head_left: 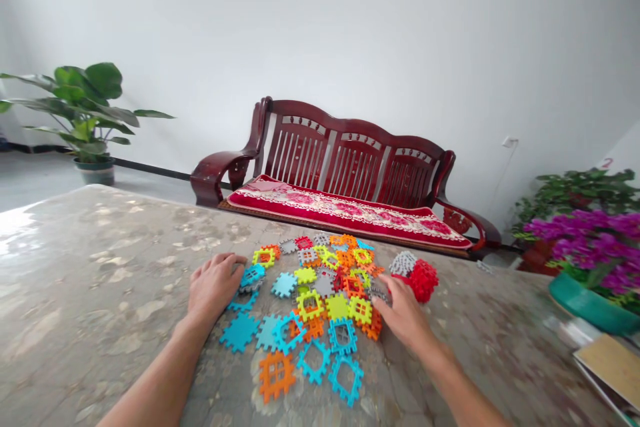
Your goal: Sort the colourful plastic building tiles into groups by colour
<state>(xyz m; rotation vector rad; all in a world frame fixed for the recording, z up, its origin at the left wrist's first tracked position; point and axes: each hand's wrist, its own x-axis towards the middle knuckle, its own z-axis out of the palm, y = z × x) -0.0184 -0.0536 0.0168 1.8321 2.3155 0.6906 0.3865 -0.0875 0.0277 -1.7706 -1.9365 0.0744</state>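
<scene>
From where I stand, the heap of notched plastic pieces (337, 307) fills the space between the two hands, spread low over the desk (125, 280), probably so that either hand can reach it. The left hand (215, 283) rests palm down beside a few stacked blue pieces (253, 273), fingers close together and loosely bent; I cannot tell whether the fingertips pinch anything. The right hand (403, 310) has its thumb and fingers apart, nothing visibly held, hovering or resting at the heap's other border. Just past its fingertips sit a red bundle (424, 280) and a grey bundle (403, 262), perhaps kept whole because they are fitted together. An orange window piece (277, 375) lies flat between the forearms, nearer the wearer than either hand. For moving, there's a broad patterned stretch on the outer side of the left hand. Ahead of both hands, the desk's far edge comes soon after the last pieces, with the bench (310, 123) beyond. Well out from the right hand, the flower pot (593, 307) and a book (613, 363) limit sideways room.
</scene>
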